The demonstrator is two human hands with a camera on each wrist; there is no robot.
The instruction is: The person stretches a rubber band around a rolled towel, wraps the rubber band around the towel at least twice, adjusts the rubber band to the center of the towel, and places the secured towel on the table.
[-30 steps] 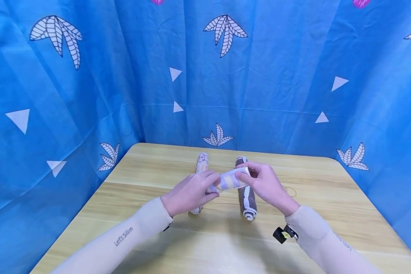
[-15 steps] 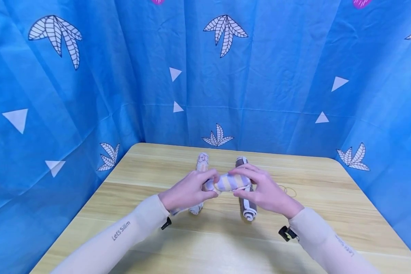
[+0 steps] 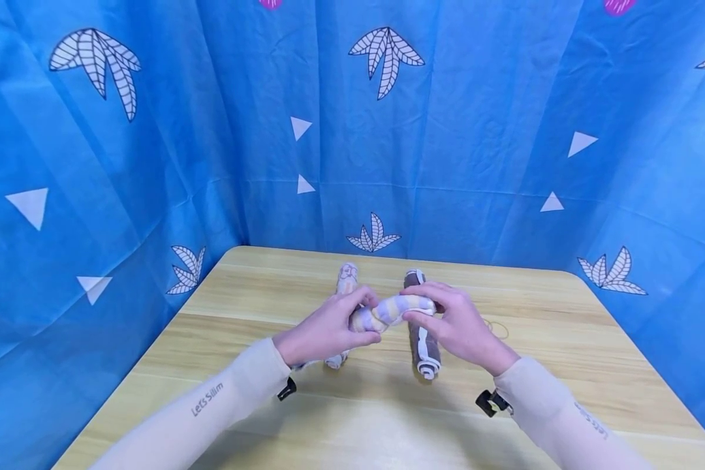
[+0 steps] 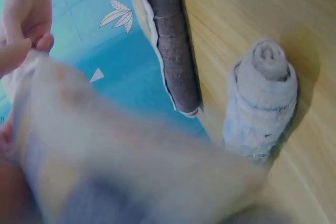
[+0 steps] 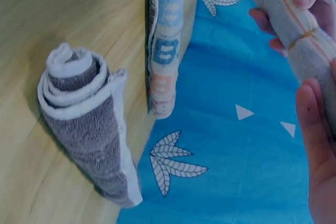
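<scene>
My left hand (image 3: 329, 328) grips the left end of a rolled towel (image 3: 395, 309) with pale purple and yellow stripes. The other end is in my right hand (image 3: 459, 325), thumb in front and fingers behind. The towel bends in an arch above the table. A thin rubber band (image 5: 303, 36) circles it between my hands, pinching it slightly in the right wrist view. Up close in the left wrist view, the held towel (image 4: 131, 145) is a blur. Behind it lie a grey-brown towel roll (image 3: 424, 346) with white edging and a pale printed towel roll (image 3: 346, 279).
A few loose rubber bands (image 3: 497, 328) lie on the wooden table (image 3: 540, 313) by my right wrist. The pale roll is partly covered by my left hand in the head view. A blue patterned curtain (image 3: 476, 130) encloses the table's back and sides.
My right hand has shifted its hold at the towel's right end, and the towel has turned and now arches. My left hand's fingers have opened wider around its end. Both table rolls stay put.
</scene>
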